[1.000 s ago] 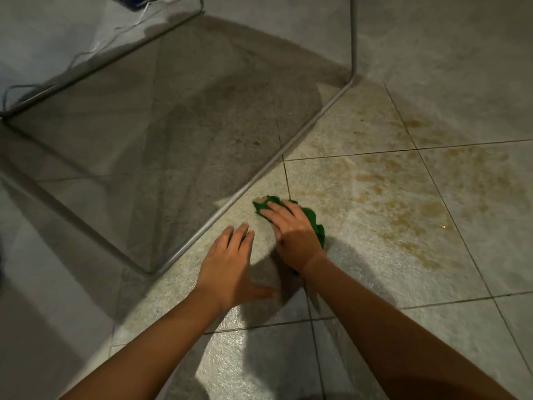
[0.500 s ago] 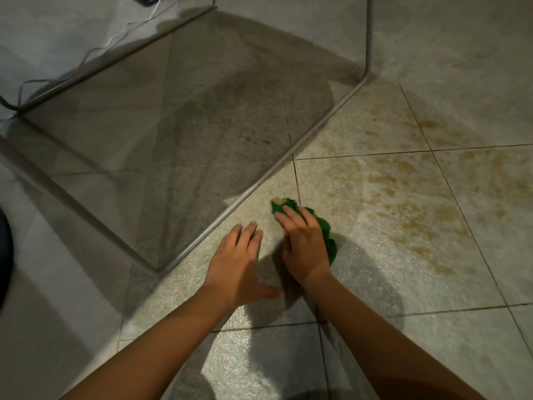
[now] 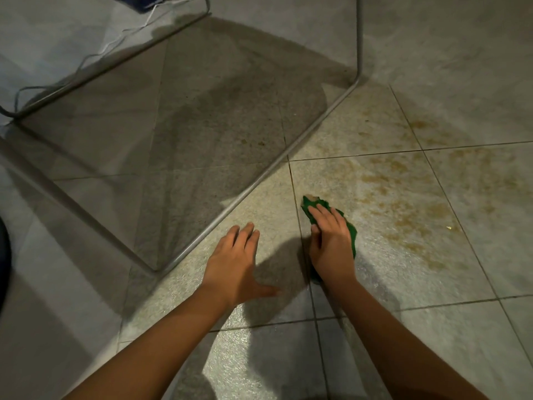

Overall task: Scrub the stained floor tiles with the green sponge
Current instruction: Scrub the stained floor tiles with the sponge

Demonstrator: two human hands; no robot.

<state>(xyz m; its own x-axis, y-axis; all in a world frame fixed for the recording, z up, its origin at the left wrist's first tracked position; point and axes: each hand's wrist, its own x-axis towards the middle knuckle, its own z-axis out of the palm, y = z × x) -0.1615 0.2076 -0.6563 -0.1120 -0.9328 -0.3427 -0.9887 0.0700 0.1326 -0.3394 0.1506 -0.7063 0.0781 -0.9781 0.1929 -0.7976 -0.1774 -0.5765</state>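
A green sponge [image 3: 313, 204] lies flat on the pale floor tiles, mostly covered by my right hand [image 3: 331, 243], which presses down on it with fingers together. Only its far tip and right edge show. My left hand [image 3: 233, 264] rests flat on the tile to the left, fingers spread, holding nothing. Brown stains [image 3: 409, 209] spread over the tiles to the right of the sponge and further back.
A thin metal frame [image 3: 259, 183] runs diagonally along the floor just left of the hands, with an upright leg [image 3: 358, 39] at the back. White cables [image 3: 115, 44] trail at top left. Shadow covers the floor under the frame.
My right hand has slid the sponge to the right, across the grout line onto the stained tile. My left hand stays planted on the floor.
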